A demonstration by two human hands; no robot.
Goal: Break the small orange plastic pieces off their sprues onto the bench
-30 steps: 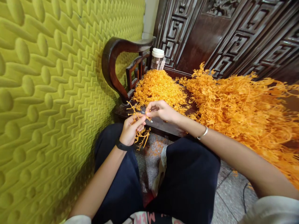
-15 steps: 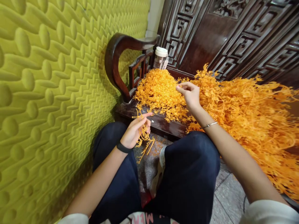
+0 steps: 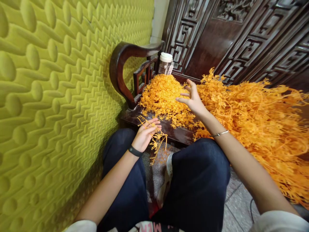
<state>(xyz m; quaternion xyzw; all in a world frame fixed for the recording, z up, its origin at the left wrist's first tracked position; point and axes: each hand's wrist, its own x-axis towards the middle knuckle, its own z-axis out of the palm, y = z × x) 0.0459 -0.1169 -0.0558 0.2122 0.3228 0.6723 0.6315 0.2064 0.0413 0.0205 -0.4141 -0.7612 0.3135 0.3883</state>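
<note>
"What's at your far left?"

"A yellow textured wall [image 3: 60,96], then a dark wooden armrest [image 3: 117,69] just beyond my left fingers."

"And those fingers?"

"On my left hand [image 3: 144,133] they are loosely extended, holding an orange sprig [image 3: 158,136]. Its thin stems cross them and dangle below."

"Further right?"

"Past those fingertips, a mound of orange pieces [image 3: 164,93], with a white-lidded container [image 3: 166,67] behind it. My right hand [image 3: 194,100] hovers by the mound's right edge, fingers spread wide. Beyond it lies a big orange heap [image 3: 251,109]."

"What just changed?"

"Half a second ago those right fingertips were pinched together; now they're apart. I judge that hand free, the sprig staying with my left. Whether a piece dropped, I can't tell."
</note>
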